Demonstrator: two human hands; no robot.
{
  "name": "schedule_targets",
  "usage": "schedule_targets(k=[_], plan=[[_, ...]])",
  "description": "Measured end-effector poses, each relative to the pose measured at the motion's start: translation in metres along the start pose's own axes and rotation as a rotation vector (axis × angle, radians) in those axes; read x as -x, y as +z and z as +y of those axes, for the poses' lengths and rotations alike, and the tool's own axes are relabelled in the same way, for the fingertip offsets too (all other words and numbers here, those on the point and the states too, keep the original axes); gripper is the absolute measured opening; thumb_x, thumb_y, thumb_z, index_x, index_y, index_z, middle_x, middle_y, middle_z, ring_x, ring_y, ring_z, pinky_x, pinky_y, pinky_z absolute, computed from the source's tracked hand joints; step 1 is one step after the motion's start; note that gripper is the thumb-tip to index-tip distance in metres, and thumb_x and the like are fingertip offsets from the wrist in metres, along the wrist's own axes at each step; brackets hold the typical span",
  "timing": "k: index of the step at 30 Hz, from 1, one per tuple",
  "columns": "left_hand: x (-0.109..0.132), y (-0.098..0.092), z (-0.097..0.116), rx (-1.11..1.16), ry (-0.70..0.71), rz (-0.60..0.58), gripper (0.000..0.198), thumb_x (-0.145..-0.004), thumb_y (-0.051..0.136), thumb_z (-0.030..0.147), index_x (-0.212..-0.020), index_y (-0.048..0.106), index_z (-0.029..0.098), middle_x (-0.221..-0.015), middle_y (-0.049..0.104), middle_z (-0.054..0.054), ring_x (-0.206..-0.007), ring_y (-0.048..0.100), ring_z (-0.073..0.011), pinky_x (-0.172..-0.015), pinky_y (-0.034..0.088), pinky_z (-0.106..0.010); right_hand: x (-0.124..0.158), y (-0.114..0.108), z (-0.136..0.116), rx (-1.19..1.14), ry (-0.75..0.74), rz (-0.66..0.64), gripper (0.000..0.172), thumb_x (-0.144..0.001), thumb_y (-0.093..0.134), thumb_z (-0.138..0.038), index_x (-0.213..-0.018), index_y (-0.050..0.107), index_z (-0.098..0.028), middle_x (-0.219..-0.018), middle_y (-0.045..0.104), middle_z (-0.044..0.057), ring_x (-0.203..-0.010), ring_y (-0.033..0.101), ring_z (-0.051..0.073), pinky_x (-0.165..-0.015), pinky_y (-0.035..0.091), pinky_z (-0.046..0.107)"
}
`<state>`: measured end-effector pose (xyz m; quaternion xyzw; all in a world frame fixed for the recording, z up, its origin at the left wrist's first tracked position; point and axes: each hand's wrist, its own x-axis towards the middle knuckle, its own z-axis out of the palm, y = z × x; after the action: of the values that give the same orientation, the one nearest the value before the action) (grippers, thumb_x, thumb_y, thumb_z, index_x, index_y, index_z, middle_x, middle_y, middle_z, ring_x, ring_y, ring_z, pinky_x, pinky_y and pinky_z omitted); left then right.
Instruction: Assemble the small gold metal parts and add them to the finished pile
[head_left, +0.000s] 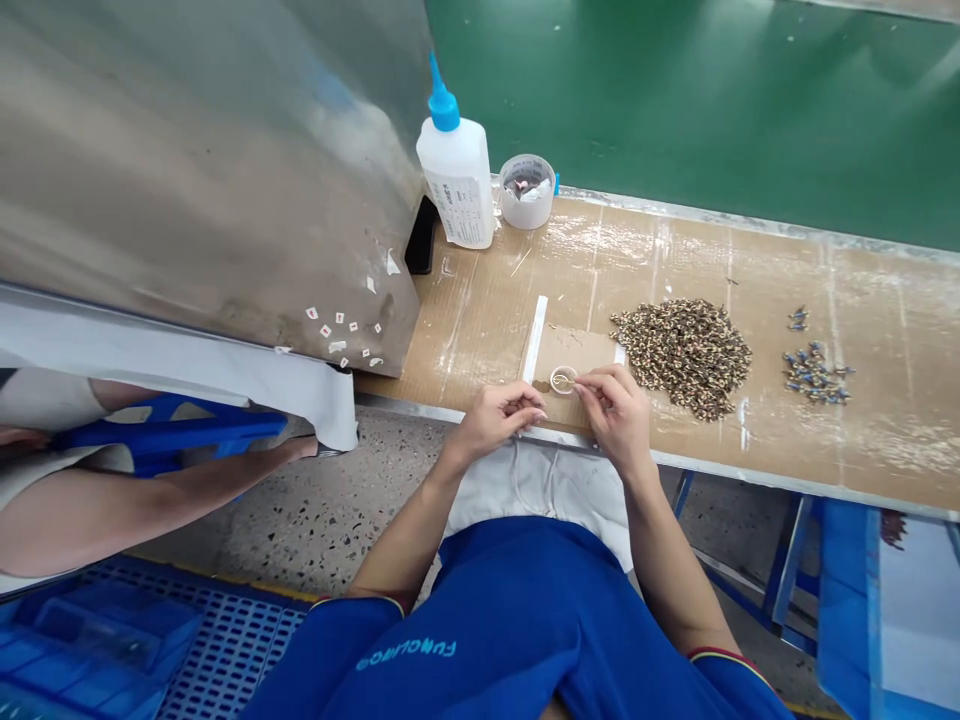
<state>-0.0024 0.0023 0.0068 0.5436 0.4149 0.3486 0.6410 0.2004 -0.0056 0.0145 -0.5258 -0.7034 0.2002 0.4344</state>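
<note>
At the table's near edge, my left hand (pixel 501 412) is closed, thumb and fingertips together; anything between them is too small to make out. My right hand (pixel 616 408) pinches with thumb and forefinger at the right side of a small round white dish (pixel 553 385). Something thin and pale shows inside the dish, by those fingertips, but I cannot tell what it is. The dish rests on a piece of cardboard (pixel 574 347) with white strips at its sides. Right of this lies a large heap of small brass-coloured metal parts (pixel 682 350), close to my right hand.
A white bottle with a blue nozzle (pixel 459 185) and a tape roll (pixel 527 205) holding scraps stand at the back. Several blue-tipped parts (pixel 814 375) lie far right. A metal panel (pixel 322 200) borders the left; a green surface (pixel 697 110) lies behind. Another person's arm (pixel 187 495) is at left.
</note>
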Motion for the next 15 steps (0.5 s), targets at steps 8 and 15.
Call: schedule_targets(k=[8, 15], plan=[[-0.001, -0.003, -0.006, 0.006, 0.000, -0.004, 0.028, -0.081, 0.077, 0.040, -0.084, 0.069, 0.013, -0.069, 0.066, -0.001, -0.055, 0.062, -0.0096, -0.051, 0.053, -0.019, -0.018, 0.004, 0.004, 0.183, -0.160, -0.052, 0.014, -0.097, 0.061, -0.021, -0.090, 0.073, -0.024, -0.098, 0.064, 0.006, -0.079, 0.055, 0.019, -0.073, 0.048, 0.035], [-0.001, -0.003, -0.009, -0.033, 0.025, -0.019, 0.024, -0.083, 0.074, 0.035, -0.085, 0.069, 0.012, -0.069, 0.065, -0.001, -0.055, 0.064, -0.0099, -0.052, 0.052, -0.018, -0.021, -0.011, 0.006, 0.080, -0.132, -0.157, 0.016, -0.097, 0.061, -0.023, -0.086, 0.072, -0.024, -0.093, 0.063, 0.006, -0.083, 0.057, 0.020, -0.075, 0.047, 0.036]])
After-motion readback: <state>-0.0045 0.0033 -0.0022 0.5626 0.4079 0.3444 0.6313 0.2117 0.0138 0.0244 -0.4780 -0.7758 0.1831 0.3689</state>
